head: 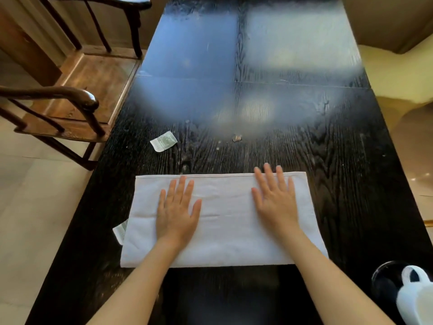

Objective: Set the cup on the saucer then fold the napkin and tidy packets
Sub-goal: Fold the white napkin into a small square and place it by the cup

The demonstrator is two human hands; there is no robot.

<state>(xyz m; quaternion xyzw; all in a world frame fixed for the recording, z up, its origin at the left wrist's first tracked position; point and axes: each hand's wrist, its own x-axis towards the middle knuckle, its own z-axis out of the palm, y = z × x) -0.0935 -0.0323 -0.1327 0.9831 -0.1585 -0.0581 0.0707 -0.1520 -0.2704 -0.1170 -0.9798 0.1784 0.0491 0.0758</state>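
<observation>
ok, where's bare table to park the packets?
Bare table beyond the napkin, right of the far packet, and a strip along the napkin's right edge. Crowded: near-left, where a second packet is tucked under the napkin, and bottom right by the cup.

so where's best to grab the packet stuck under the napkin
Pinch the packet's exposed corner, coming from the left table edge. Only that end pokes out past the napkin; the rest is pinned beneath, so slide it sideways.
</observation>
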